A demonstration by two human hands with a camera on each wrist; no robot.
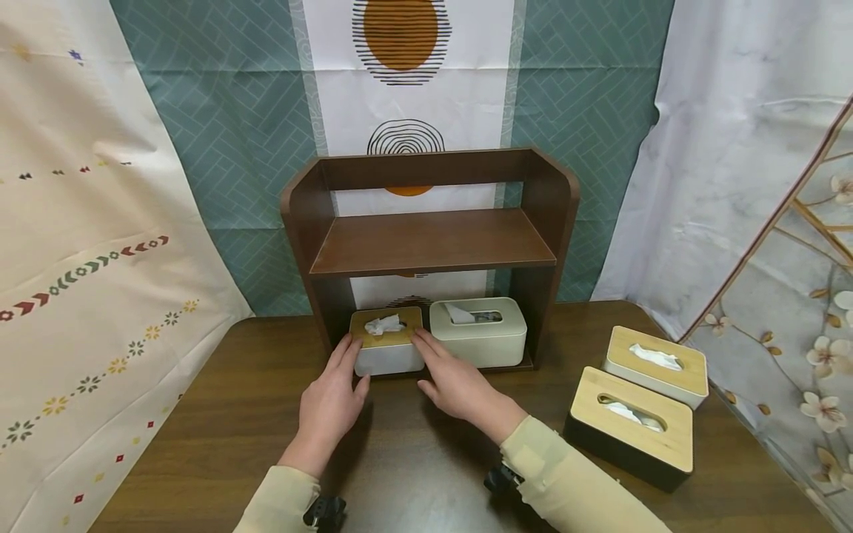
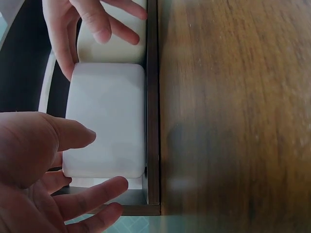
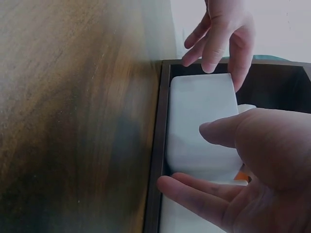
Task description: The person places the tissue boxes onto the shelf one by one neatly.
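A white tissue box with a wooden lid (image 1: pixel 389 360) stands in the lower left of a brown two-tier shelf (image 1: pixel 433 240), a tissue poking from its slot. My left hand (image 1: pixel 331 400) is at its left end, fingertips along the lid's edge. At the right end is my right hand (image 1: pixel 461 383), with fingers extended near the top corner. Both wrist views show the box's plain white front (image 2: pixel 107 121) between the hands, thumbs before it and fingers spread. Right beside it, on the same tier, sits a cream tissue box (image 1: pixel 480 346).
On the table's right side lie a black tissue box with a wooden lid (image 1: pixel 620 455) and, behind it, a white one with a wooden lid (image 1: pixel 666 383). Patterned cloths hang behind and at both sides. The shelf's front lip (image 2: pixel 153 107) runs before the boxes.
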